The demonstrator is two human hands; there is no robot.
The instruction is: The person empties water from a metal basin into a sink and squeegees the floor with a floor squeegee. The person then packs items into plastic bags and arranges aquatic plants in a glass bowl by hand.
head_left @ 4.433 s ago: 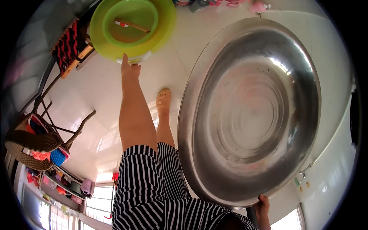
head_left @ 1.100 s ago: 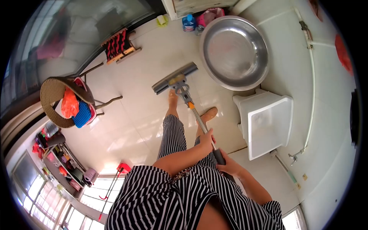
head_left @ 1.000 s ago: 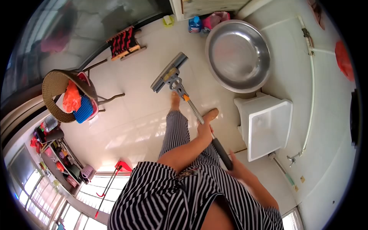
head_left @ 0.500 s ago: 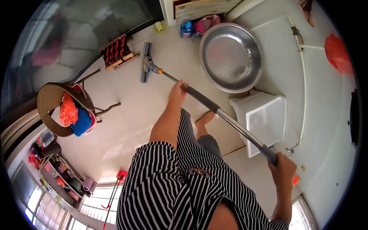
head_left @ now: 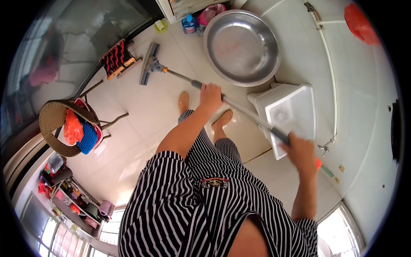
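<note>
A mop (head_left: 252, 115) with a metal pole and dark grips runs diagonally across the view. My left hand (head_left: 211, 98) is wrapped round its middle grip, in front of my body. At the upper end of the pole, on the right, my right hand (head_left: 299, 152) is closed round the end grip, slightly blurred. The flat grey mop head (head_left: 149, 64) rests on the tiled floor at the upper left, near a small folding stool (head_left: 115, 61) with black and red webbing.
Along the right wall stand a big steel basin (head_left: 242, 47) and a white sink (head_left: 293, 113). A blue bottle (head_left: 189, 25) is near the basin. On the left is a woven chair (head_left: 53, 124) holding red and blue items. A tap (head_left: 324, 147) juts from the wall.
Earlier, my right hand held the basin, now standing by the wall. Since half a second ago, my left hand has shifted up the pole onto the grip, and the mop head has tilted slightly.
</note>
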